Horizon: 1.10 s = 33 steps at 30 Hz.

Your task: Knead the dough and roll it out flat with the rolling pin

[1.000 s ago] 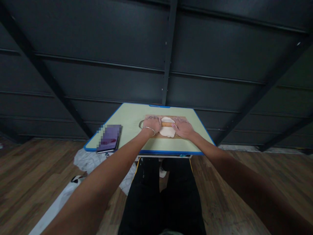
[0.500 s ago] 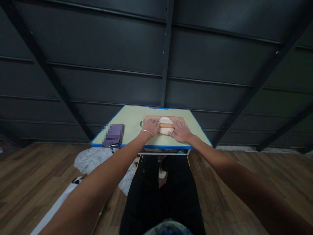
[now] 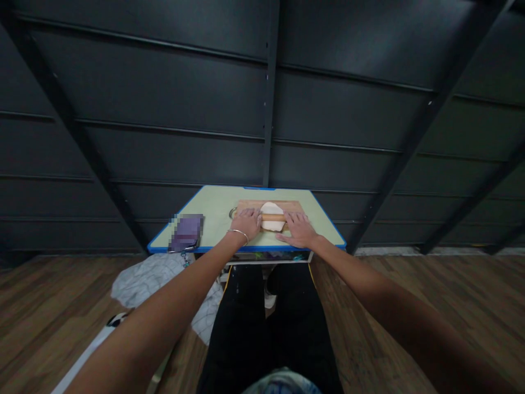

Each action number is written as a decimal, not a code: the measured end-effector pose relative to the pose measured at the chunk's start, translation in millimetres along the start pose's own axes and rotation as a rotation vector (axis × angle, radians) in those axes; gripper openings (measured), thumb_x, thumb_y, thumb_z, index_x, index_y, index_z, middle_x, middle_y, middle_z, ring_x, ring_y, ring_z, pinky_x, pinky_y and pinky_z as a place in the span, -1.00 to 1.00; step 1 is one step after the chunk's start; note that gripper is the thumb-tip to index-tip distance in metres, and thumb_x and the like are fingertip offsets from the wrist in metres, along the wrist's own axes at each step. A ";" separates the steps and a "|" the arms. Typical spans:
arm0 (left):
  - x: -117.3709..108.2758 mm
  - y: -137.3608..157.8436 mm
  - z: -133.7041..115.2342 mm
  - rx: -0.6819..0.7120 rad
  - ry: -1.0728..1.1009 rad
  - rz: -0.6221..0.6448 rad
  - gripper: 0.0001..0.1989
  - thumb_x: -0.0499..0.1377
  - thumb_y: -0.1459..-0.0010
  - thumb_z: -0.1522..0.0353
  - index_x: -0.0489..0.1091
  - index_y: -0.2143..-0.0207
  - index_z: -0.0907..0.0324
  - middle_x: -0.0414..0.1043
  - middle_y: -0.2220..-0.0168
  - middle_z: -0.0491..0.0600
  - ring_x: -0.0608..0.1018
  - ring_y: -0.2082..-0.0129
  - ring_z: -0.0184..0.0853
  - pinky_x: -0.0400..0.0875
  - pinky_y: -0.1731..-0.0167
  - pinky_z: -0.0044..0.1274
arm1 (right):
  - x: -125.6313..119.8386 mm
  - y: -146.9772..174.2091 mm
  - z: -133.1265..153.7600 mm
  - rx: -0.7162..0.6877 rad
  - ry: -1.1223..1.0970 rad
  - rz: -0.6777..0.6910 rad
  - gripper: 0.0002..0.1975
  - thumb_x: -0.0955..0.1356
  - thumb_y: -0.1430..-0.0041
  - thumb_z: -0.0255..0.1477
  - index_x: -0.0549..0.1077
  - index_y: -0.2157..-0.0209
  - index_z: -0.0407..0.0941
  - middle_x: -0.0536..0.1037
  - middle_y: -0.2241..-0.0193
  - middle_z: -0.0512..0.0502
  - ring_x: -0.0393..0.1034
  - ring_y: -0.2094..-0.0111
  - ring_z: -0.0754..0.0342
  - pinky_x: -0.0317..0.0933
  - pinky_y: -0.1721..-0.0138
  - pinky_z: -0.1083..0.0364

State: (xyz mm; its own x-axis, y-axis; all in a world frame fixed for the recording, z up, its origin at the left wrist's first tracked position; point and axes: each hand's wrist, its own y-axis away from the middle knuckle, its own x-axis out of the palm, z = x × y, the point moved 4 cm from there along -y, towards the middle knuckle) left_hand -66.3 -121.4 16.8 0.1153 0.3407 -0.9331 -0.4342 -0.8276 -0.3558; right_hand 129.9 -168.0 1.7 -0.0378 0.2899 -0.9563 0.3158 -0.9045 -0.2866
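Note:
A wooden rolling pin point(image 3: 273, 217) lies crosswise over a flat, pale piece of dough point(image 3: 271, 208). My left hand point(image 3: 246, 222), with a bracelet at the wrist, covers the pin's left end. Over its right end rests my right hand point(image 3: 301, 227), its thumb pointing inward near the dough's near edge. Both hands press on the pin, and its ends are hidden under them. Beneath the dough is a wooden board point(image 3: 250, 204). A metal ring-shaped thing point(image 3: 233, 213) shows beside the board, just left of my left hand.
The board sits on a small light-green table point(image 3: 217, 198) with a blue edge. A purple item point(image 3: 187, 232), partly pixelated, lies at its left front corner. Pale patterned cloth point(image 3: 143, 280) is on the wooden floor at the left. A dark panelled wall point(image 3: 197, 158) rises behind the table.
The camera view has shifted, so the table appears slightly lower and further left. Both hands stay on the rolling pin, which has moved only slightly, if at all, over the dough.

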 end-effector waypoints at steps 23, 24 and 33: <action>-0.1 31.0 -8.3 0.034 0.009 -0.084 -0.38 -0.13 -0.40 0.17 0.20 -0.35 0.34 0.30 -0.30 0.26 0.31 -0.31 0.01 0.08 -0.33 -0.22 | 5.0 22.6 9.1 -0.001 0.008 -0.093 0.03 0.13 -0.25 0.23 0.02 -0.44 -0.29 0.11 -0.39 -0.43 -0.06 -0.40 -0.35 -0.23 -0.39 -0.22; 1.0 31.2 -8.0 0.035 0.002 -0.084 -0.38 -0.13 -0.40 0.18 0.20 -0.35 0.36 0.29 -0.30 0.27 0.30 -0.32 0.01 0.08 -0.33 -0.23 | 4.1 23.2 10.1 0.000 0.013 -0.094 0.03 0.13 -0.25 0.23 0.02 -0.43 -0.30 0.12 -0.39 -0.45 -0.06 -0.40 -0.35 -0.22 -0.39 -0.22; 3.2 32.6 -4.0 0.077 0.002 -0.079 -0.44 -0.13 -0.40 0.26 0.24 -0.32 0.37 0.30 -0.30 0.26 0.33 -0.30 -0.03 0.13 -0.31 -0.24 | -9.4 19.3 9.0 -0.035 0.009 -0.076 -0.08 0.16 -0.30 0.17 0.14 -0.39 -0.26 0.28 -0.28 -0.46 0.15 -0.28 -0.30 -0.05 -0.31 -0.20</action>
State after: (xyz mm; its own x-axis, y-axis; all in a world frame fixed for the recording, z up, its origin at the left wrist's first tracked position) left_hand -76.5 -149.0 2.0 0.1538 0.4020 -0.9026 -0.4912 -0.7615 -0.4229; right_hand 127.8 -191.0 4.6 -0.0540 0.3602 -0.9313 0.3449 -0.8685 -0.3559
